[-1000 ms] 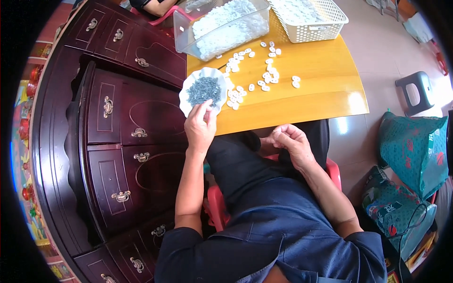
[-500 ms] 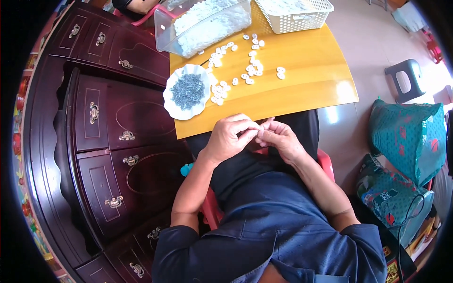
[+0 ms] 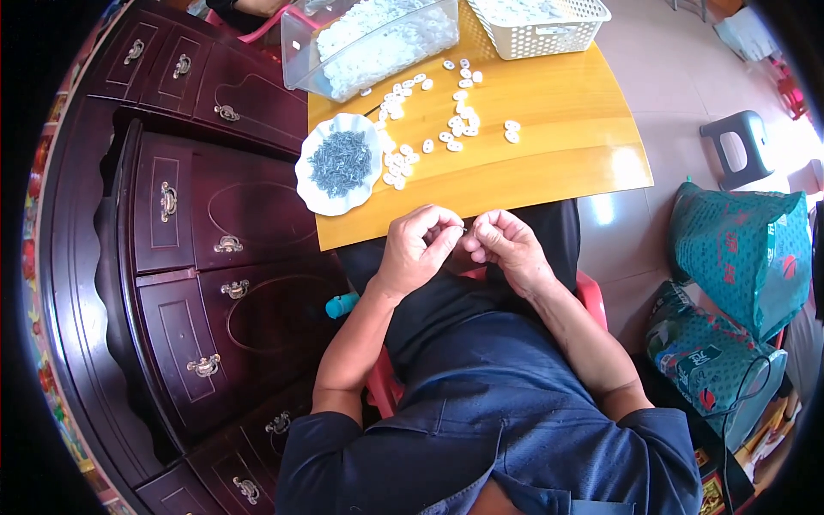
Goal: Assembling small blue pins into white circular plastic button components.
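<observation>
Just off the table's near edge, above my lap, my left hand and my right hand face each other, fingertips close together. Thumb and forefinger of the left are pinched, and a tiny dark sliver shows at their tips. The right hand's fingers are curled closed; whatever they hold is hidden. Ahead and to the left, a white scalloped dish holds a heap of thin dark metal pieces. Several small white oval pieces with paired holes lie scattered across the wooden table.
At the table's far side stand a clear plastic bin of white pieces and a cream perforated basket. A dark wooden cabinet lines the left. On the right are a grey stool and green bags. Another person's arm shows at the top.
My fingertips have drawn slightly apart, where they touched before. A tiny dark sliver now shows between them. The pieces on the table lie as before.
</observation>
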Demonstrator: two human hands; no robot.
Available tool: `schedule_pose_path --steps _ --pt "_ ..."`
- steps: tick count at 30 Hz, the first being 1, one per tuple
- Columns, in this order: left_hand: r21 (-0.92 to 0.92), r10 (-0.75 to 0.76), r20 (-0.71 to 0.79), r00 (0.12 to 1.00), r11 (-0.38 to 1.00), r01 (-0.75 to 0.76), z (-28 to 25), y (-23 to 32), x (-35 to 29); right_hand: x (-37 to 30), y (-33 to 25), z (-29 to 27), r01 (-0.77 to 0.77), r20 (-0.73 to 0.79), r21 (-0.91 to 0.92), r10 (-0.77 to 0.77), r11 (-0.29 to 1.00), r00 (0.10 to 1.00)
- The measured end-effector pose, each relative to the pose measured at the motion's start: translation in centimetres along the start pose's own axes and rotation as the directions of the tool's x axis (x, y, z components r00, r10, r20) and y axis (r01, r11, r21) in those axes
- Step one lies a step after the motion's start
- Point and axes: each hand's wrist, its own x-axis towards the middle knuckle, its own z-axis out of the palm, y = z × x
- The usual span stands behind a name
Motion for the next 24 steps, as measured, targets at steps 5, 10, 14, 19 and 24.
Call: schedule_pose_path --steps 5,10,14,19,24 --pt "0.003 0.000 0.010 1.000 1.000 -0.001 0.1 0.0 0.1 -0.1 -0.1 0.4 0.032 0.004 -0.006 -0.032 0.999 0.999" --pt "-0.022 0.009 0.023 1.000 1.000 -0.008 0.5 -0.1 0.2 -0.3 -0.5 0.9 0.062 -0.011 -0.054 -0.063 0.997 0.998" --pt "0.008 0.024 0.043 0.999 1.000 -0.024 0.4 -0.2 0.4 -0.3 -0.6 0.9 0.063 -0.009 -0.078 -0.064 0.995 0.998" --pt "0.000 0.013 0.041 0.999 1.000 -0.013 0.4 -0.2 0.5 -0.5 -1.0 1.1 0.063 -0.021 -0.078 -0.065 0.995 0.998" --pt "-0.036 0.007 0.027 1.000 0.999 -0.006 0.6 -0.1 0.5 -0.4 -0.8 1.1 0.085 -0.019 -0.081 -0.086 0.993 0.996"
